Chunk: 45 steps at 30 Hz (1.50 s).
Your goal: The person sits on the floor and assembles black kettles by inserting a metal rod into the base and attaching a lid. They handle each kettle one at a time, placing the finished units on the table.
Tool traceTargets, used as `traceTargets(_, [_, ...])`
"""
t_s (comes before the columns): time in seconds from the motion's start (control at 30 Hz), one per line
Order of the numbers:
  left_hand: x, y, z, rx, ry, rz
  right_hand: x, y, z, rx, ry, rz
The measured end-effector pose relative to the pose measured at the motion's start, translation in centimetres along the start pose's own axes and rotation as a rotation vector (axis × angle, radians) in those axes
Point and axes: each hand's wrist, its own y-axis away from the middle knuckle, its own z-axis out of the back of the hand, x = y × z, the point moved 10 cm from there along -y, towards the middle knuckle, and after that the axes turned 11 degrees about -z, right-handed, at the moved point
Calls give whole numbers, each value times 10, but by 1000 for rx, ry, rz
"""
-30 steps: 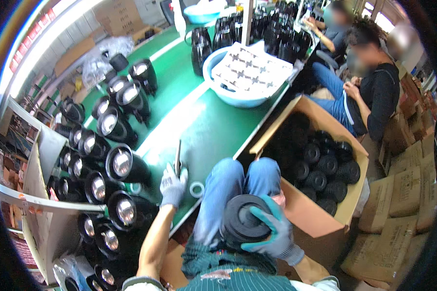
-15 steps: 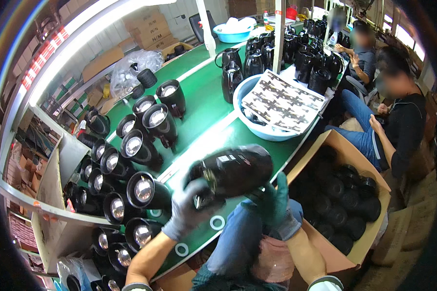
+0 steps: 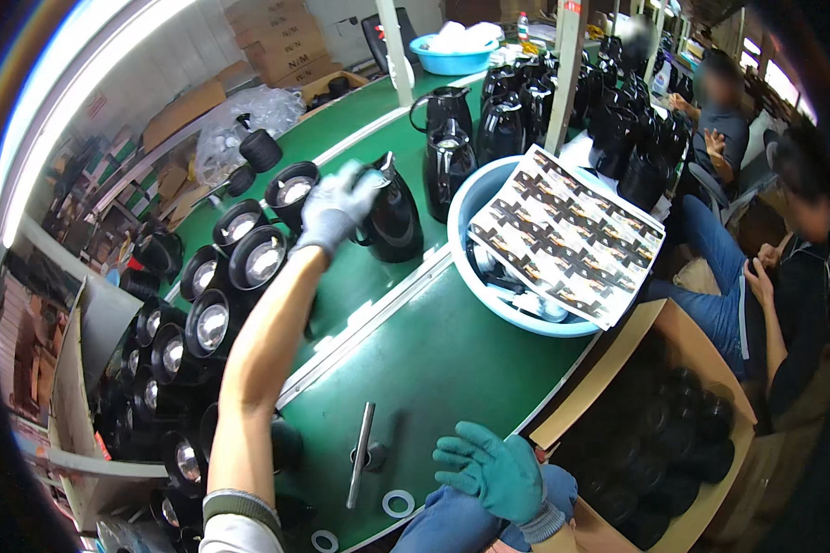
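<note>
A glossy black jug stands on the green table, left of the other jugs. My left hand, in a grey glove, is stretched out beside its upper handle side, fingers extended and a little blurred; whether the fingertips touch the jug is unclear. Low over my lap, my right hand in a green glove is open and empty, fingers spread. Between my arms a silver metal rod is on the table, above a round dark base. Two white rings lie by the near edge, one ring closer to my right hand.
Several black jug bodies with shiny silver insides crowd the left. A blue basin holding printed sheets is at right. Below it stands a cardboard box of black parts. Two people sit at the far right.
The black jug, held between both hands before, now stands farther forward on the table. My left hand has reached forward with it; my right hand has come off it and lowered. The rod has come into sight.
</note>
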Motion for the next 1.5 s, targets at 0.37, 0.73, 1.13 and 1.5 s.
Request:
traceTargets(0.37, [106, -3, 17, -14, -481, -25, -3, -17, 4, 127, -51, 54])
traceTargets(0.73, [-97, 84, 293, -343, -305, -613, 6, -6, 12, 187, 431, 324])
traceTargets(1.13, [-290, 313, 327, 166, 292, -1021, -21, 204, -220, 24, 2197, 1361])
traceTargets(1.5, [-287, 459, 251, 104, 320, -953, -19, 326, -130, -436, 1348, 1072])
